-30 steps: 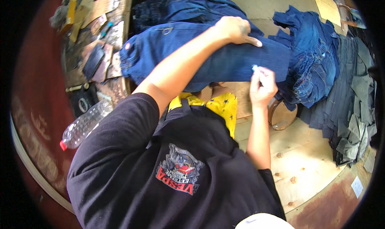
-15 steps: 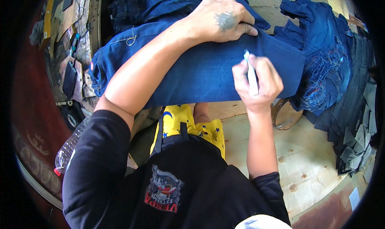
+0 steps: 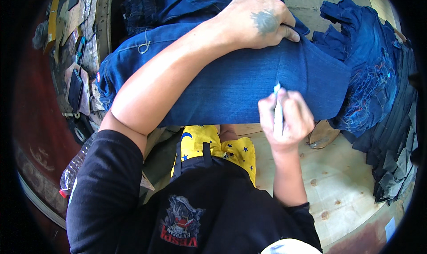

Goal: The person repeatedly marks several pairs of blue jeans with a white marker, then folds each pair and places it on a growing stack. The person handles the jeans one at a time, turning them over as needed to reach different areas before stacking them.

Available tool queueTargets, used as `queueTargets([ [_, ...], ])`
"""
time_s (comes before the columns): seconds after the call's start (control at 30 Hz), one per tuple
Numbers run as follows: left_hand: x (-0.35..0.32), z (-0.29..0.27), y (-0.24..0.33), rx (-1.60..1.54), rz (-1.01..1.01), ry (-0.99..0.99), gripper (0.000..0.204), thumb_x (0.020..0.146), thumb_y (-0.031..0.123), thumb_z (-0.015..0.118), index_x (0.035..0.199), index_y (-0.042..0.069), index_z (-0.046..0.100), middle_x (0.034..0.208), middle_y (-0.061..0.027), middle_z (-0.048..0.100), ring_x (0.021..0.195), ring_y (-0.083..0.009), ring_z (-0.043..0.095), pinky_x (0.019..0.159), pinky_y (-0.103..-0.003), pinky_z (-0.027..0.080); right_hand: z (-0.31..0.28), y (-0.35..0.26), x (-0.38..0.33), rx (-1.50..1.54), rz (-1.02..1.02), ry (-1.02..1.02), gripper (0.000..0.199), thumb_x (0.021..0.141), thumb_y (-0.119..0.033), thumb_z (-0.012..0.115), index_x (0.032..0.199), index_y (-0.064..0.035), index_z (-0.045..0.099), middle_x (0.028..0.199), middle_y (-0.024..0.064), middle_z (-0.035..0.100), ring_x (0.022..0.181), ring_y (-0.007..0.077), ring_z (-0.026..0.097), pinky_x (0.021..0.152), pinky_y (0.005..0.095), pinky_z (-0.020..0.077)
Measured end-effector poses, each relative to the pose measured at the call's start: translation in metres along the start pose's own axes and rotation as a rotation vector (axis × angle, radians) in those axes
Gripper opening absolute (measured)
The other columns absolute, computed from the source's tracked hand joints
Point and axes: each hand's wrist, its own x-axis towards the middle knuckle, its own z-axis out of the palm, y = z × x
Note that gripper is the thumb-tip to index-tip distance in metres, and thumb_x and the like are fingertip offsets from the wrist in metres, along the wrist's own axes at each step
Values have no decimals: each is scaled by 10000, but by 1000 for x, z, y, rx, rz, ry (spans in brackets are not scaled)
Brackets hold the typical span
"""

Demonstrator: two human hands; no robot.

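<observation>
A dark blue denim trouser leg lies stretched across in front of me. My left hand is closed on its far edge, pinching the cloth between thumb and fingers. Below it, my right hand grips a slim white pen-shaped tool, whose pale tip points away from me at the denim. Whether the tip touches the cloth I cannot tell, and its exact kind is too blurred to name. A faint line runs up the denim from near the tip. A loop of pale string lies on the cloth at left.
More blue denim is heaped behind the leg. A frayed denim piece and dark grey cloths lie at right. Below is a pale wooden board. Tools and a phone-like dark slab sit at left, near a clear plastic bottle.
My right hand and the white tool have moved down toward me over the denim. The left hand, still pinching the edge, appears slightly farther right along with the cloth.
</observation>
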Motion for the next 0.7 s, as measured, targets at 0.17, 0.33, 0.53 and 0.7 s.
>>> queueTargets([
  [0.17, 2, 7, -3, 0, 16, 36, 298, 964, 334, 780, 881, 48, 794, 839, -217, 754, 833, -434, 753, 768, -505, 592, -17, -11, -10, 69, 31, -31, 145, 748, 98, 714, 885, 55, 698, 689, 110, 585, 519, 241, 579, 488, 345, 498],
  [0.33, 2, 13, -7, 49, -10, 71, 222, 952, 308, 819, 1045, 116, 876, 892, -162, 807, 827, -342, 783, 791, -436, 620, 4, 18, 39, 37, 5, 58, 132, 770, 78, 751, 860, 13, 680, 664, 97, 550, 508, 245, 561, 488, 343, 475],
  [0.53, 3, 12, -5, 44, -32, 45, 177, 955, 255, 820, 1014, 94, 861, 892, -156, 801, 808, -337, 772, 766, -423, 612, 20, 28, 62, 25, 53, 25, 142, 798, 56, 754, 820, -24, 639, 670, 95, 539, 511, 245, 564, 490, 348, 459],
  [0.7, 4, 1, 1, 27, -87, -48, 226, 956, 312, 796, 995, 95, 846, 935, -160, 795, 930, -376, 774, 845, -463, 611, 10, 22, 45, 10, 86, -53, 148, 797, 73, 741, 809, -12, 621, 665, 93, 530, 502, 248, 553, 481, 358, 452],
])
